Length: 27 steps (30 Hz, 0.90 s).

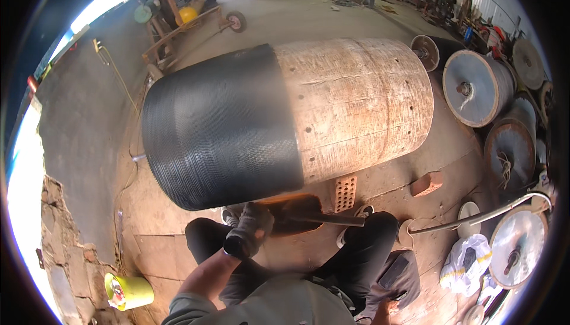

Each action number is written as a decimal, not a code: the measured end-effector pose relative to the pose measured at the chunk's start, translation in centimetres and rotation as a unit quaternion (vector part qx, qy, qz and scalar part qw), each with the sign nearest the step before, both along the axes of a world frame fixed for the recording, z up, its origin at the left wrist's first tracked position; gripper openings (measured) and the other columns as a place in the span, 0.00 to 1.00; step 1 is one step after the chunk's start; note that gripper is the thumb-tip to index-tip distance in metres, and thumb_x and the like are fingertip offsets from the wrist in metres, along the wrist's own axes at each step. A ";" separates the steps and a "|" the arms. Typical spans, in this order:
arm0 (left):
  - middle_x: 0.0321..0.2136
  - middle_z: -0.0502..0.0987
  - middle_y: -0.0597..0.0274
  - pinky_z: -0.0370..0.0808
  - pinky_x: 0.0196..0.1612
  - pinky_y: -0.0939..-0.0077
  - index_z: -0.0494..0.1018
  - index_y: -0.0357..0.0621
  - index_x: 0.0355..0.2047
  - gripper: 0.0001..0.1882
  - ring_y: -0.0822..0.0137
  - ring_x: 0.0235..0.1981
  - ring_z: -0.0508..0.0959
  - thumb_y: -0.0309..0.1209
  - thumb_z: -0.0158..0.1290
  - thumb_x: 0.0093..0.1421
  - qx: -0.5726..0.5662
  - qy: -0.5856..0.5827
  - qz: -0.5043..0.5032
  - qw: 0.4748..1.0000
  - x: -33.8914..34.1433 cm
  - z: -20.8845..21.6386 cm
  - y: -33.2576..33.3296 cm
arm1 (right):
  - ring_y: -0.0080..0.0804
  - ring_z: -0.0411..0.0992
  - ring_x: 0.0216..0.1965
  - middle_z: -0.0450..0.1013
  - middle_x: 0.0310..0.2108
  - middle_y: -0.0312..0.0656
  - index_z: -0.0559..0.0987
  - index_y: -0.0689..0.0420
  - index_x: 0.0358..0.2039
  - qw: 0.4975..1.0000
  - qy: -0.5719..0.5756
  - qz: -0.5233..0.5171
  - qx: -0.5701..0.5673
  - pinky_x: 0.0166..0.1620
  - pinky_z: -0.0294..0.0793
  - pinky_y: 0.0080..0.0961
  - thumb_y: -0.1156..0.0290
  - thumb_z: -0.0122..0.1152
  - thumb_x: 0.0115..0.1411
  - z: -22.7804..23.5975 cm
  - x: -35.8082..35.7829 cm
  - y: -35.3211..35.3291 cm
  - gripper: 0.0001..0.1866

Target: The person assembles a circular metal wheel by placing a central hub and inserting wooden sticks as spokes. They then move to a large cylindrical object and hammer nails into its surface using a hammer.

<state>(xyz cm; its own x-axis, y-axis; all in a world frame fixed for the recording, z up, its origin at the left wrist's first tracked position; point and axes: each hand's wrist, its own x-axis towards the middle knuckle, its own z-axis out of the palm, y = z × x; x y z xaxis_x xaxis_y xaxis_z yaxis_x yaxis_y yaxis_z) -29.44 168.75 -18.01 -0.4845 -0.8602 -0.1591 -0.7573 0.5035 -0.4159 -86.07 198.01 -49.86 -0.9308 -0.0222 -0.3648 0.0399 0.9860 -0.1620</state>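
A big wooden drum [362, 105] lies across the middle, its left half covered with close-wound black wire-like turns [225, 135]. That wound part looks smeared. At its lower edge is my left hand [252, 230], in a dark glove, with the fingers curled closed; whatever they may grip is hidden. Right beside it, below the drum, sits a dark shallow pan-like thing [291, 213] with an orange-brown inside and a grey bar [332, 220] across it. Near the bottom edge at right, a bare hand [386, 310] is partly cut off; I cannot tell whose it is.
A perforated brick [345, 193] and a red brick [427, 184] lie near my right knee. Several metal-ended reels [475, 87] line the right side. A bent pipe [487, 213] and a white plastic bag [466, 262] are nearby. A yellow bucket [133, 292] stands lower left.
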 end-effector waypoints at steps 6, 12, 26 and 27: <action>0.32 0.74 0.59 0.71 0.41 0.62 0.76 0.41 0.38 0.10 0.57 0.36 0.76 0.31 0.55 0.55 0.096 -0.032 0.063 0.993 -1.1 0.2 -0.1 | 0.58 0.66 0.59 0.66 0.59 0.58 0.70 0.59 0.59 0.992 0.047 0.100 0.068 0.66 0.62 0.52 0.59 0.62 0.58 9.3 2.1 -6.2 0.31; 0.22 0.74 0.60 0.67 0.30 0.63 0.76 0.48 0.22 0.02 0.59 0.26 0.74 0.30 0.58 0.48 -0.106 -0.094 -0.059 0.988 -0.7 0.0 0.1 | 0.58 0.67 0.61 0.69 0.58 0.58 0.73 0.66 0.54 0.790 0.190 0.415 -0.409 0.64 0.66 0.47 0.80 0.57 0.61 25.8 9.5 -21.0 0.19; 0.24 0.80 0.61 0.77 0.26 0.65 0.80 0.40 0.26 0.05 0.64 0.26 0.81 0.25 0.55 0.56 -0.025 0.039 0.023 0.999 0.3 -6.7 -1.9 | 0.49 0.77 0.45 0.73 0.43 0.49 0.73 0.57 0.58 0.437 0.052 0.881 -0.171 0.46 0.78 0.42 0.70 0.63 0.60 34.4 25.7 -32.0 0.25; 0.24 0.80 0.61 0.77 0.28 0.64 0.80 0.41 0.25 0.05 0.63 0.27 0.81 0.27 0.56 0.56 0.015 0.078 0.039 0.996 0.2 -6.0 -2.2 | 0.50 0.77 0.43 0.74 0.41 0.50 0.73 0.57 0.56 0.457 0.014 0.873 -0.172 0.43 0.79 0.42 0.71 0.63 0.60 34.5 25.4 -31.7 0.23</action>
